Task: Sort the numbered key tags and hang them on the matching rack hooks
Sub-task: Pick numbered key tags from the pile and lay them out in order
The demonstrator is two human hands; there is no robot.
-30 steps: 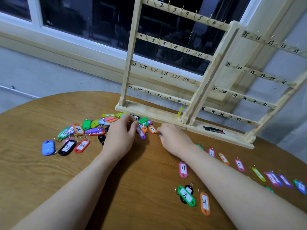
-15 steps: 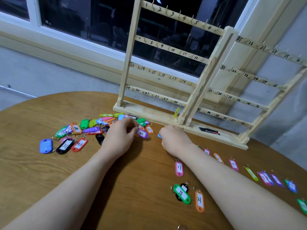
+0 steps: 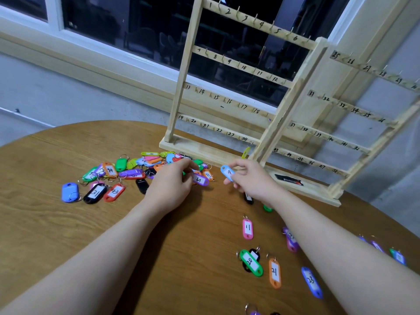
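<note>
Sorting step: my right hand (image 3: 252, 178) pinches the light-blue tag marked 9 (image 3: 228, 173), lifted just off the table; my left hand (image 3: 172, 183) fingers curl on the purple tag (image 3: 200, 179) at the pile's edge. Next, I judge, tag 9 joins the laid-out row below my right wrist.

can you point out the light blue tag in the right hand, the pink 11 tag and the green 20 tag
light blue tag (image 3: 228, 173): head view, on its white label marked 9.
pink 11 tag (image 3: 247, 228): head view, on the label's written number.
green 20 tag (image 3: 250, 262): head view, on the middle of its white label.
</note>
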